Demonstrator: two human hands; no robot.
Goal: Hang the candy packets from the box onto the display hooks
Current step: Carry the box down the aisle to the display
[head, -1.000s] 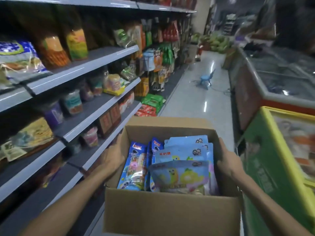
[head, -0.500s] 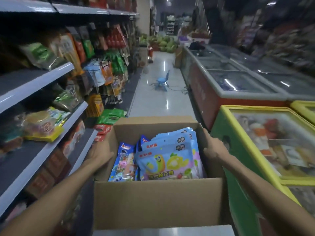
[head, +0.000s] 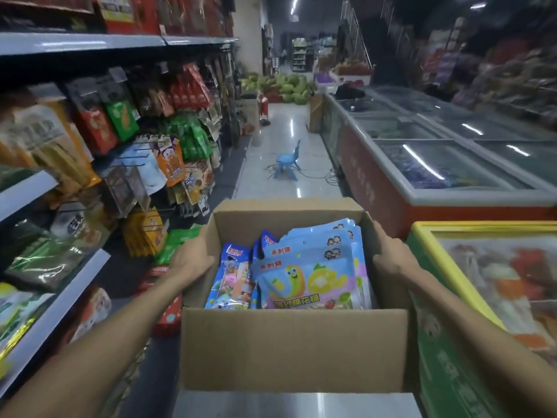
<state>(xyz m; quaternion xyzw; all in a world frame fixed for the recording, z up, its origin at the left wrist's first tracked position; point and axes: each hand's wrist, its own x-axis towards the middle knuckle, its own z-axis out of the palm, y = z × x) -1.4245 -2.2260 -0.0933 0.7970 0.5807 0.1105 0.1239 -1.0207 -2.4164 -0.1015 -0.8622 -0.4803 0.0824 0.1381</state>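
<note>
Head view: left hand (head: 193, 262) and right hand (head: 391, 256) tight around opposite box (head: 289, 351) walls, open aisle (head: 301, 188) ahead.

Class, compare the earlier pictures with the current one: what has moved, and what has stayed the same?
The box has been carried forward along the aisle: the blue chair is nearer, and the display hooks now stand close on the left. The left hand and right hand still hold the box's sides; the candy packets remain inside.
</note>
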